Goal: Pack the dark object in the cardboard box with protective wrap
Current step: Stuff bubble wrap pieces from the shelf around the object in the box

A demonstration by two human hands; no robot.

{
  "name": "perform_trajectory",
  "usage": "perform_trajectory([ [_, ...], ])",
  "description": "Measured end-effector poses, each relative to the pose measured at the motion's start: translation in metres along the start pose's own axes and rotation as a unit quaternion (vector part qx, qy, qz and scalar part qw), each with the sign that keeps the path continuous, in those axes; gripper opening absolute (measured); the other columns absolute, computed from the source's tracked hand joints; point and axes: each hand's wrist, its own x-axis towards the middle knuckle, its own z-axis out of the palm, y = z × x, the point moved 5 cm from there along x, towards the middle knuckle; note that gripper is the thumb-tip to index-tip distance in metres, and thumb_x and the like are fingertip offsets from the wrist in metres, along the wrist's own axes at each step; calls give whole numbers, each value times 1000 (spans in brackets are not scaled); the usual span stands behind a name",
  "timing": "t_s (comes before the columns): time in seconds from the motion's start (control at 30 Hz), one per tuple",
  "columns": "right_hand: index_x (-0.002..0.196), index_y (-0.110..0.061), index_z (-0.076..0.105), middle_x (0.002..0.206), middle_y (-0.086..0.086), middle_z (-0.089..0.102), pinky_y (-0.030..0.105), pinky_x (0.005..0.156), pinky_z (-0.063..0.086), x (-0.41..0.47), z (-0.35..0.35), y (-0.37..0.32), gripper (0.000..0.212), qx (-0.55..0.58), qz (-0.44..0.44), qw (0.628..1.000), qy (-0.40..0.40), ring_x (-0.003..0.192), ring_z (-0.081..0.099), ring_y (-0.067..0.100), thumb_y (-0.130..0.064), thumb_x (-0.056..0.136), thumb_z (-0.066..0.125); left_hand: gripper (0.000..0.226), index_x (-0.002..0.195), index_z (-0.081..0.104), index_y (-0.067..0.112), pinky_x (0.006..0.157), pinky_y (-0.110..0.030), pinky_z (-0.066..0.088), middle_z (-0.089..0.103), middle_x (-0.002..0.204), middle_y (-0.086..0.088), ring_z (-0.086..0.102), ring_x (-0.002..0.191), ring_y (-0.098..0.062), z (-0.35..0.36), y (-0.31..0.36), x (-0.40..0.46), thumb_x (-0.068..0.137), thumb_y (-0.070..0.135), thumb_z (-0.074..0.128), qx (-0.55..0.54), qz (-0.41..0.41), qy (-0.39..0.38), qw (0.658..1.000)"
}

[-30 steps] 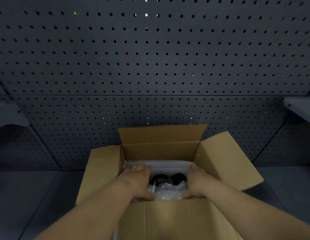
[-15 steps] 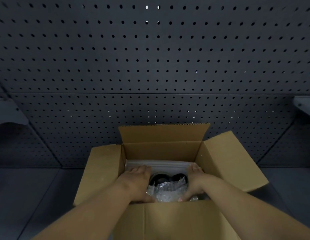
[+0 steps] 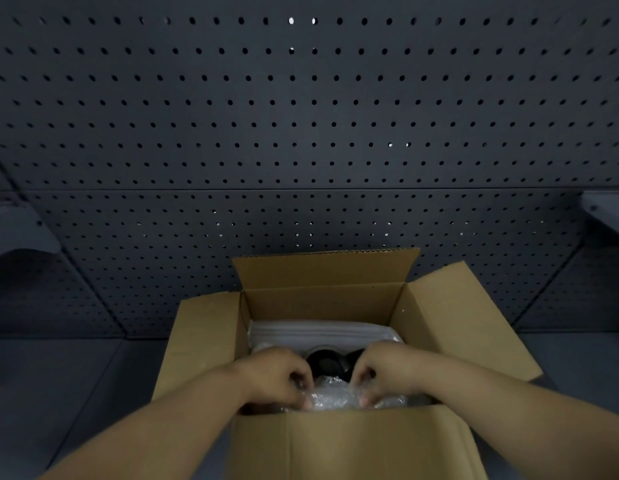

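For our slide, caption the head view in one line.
Both hands, left and right, pinch bubble wrap over the dark object inside the cardboard box.

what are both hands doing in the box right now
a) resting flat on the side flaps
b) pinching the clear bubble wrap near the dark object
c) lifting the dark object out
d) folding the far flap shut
b: the left hand and right hand both curl their fingers onto the clear bubble wrap just in front of the dark object inside the cardboard box, whose flaps stand open.
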Motion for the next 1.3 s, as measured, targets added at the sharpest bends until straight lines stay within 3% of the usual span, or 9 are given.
perform_trajectory([
  [0.2, 106, -20, 67, 115, -3, 65, 30, 88, 44, 12, 12, -1, 35, -79, -26, 996, 27, 107, 58, 17, -33, 75, 77, 33, 108, 65, 12, 67, -11, 33, 54, 98, 0, 46, 90, -6, 10, 5, 7, 81, 30, 72, 62, 53, 3, 997],
  [0.4, 69, -27, 47, 94, -2, 61, 35, 90, 39, 21, 13, -7, 28, -182, -43, 981, 61, 106, 55, 21, -31, 74, 74, 34, 111, 56, 13, 87, -28, 37, 54, 120, -8, 49, 113, -22, 12, 2, 10, 86, 35, 64, 152, 41, 21, 987],
  [0.63, 98, -13, 66, 106, 12, 67, 35, 81, 43, 28, 15, -17, 17, -253, -53, 964, 64, 102, 59, 31, -21, 84, 62, 39, 112, 53, 8, 83, -36, 42, 56, 119, -13, 54, 110, -28, 19, 1, 11, 91, 41, 56, 230, 27, 23, 972],
  [0.73, 89, -16, 61, 92, 8, 62, 29, 58, 37, 30, 14, -14, 11, -200, -33, 979, 27, 86, 58, 24, -21, 81, 66, 37, 109, 55, 4, 79, -35, 42, 60, 115, -15, 57, 103, -29, 19, -2, 13, 92, 36, 56, 198, 17, 4, 980],
  [0.93, 103, -16, 73, 95, -7, 68, 24, 76, 46, 14, -18, 17, 34, 18, 32, 999, -2, 91, 60, 9, -40, 80, 72, 31, 108, 66, 10, 60, -14, 35, 65, 105, -4, 50, 88, -8, -3, -7, 15, 84, 28, 71, 45, -27, -64, 997],
  [1.03, 131, -18, 53, 126, 1, 51, 29, 93, 43, 14, -19, 24, 70, -79, 67, 993, 50, 122, 45, 17, -48, 73, 76, 29, 97, 60, 16, 57, -15, 33, 63, 113, -7, 48, 88, -10, -7, -6, 18, 78, 29, 76, 63, -38, -41, 996],
  [1.1, 153, -19, 14, 158, 4, 14, 33, 116, 25, 15, -7, 26, 108, -83, 81, 992, 43, 146, 14, 23, -49, 70, 77, 48, 104, 49, 18, 63, -22, 37, 53, 115, -4, 46, 94, -13, -8, -6, 17, 72, 38, 79, 110, -54, -12, 992],
  [1.2, 150, -23, -20, 158, 1, -25, 36, 122, 4, 17, 1, 28, 130, -65, 96, 993, 11, 147, -17, 23, -50, 69, 78, 98, 143, 26, 19, 106, -31, 30, 34, 143, -6, 35, 130, -23, -9, -11, 16, 66, 54, 77, 186, -71, 11, 980],
  [1.3, 146, -23, -29, 155, 2, -32, 40, 122, 1, 21, 4, 28, 136, -85, 107, 991, -2, 146, -22, 26, -52, 68, 78, 118, 151, 4, 19, 117, -39, 14, 14, 157, -8, 17, 144, -27, -9, -12, 17, 66, 59, 75, 215, -83, 0, 973],
])
